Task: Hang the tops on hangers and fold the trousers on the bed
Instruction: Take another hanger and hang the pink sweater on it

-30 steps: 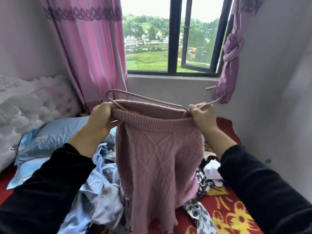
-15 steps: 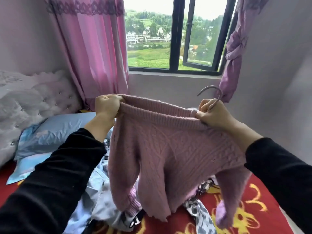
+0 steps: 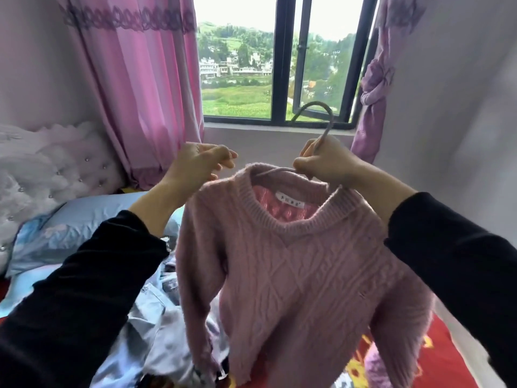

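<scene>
Since a moment ago the sweater [image 3: 302, 261] has turned to face me on the hanger [image 3: 315, 103], with my right hand [image 3: 327, 163] gripping its neck and my left hand [image 3: 195, 166] released, so I should level both shoulders.

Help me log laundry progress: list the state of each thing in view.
Sweater: on the hanger, hanging free.
Hanger: held at its neck by the right hand.
Left hand: loosely curled, holding nothing.
Window: right pane ajar.
Right curtain: knotted.
Left curtain: hanging loose.
Clothes pile: unfolded.
</scene>
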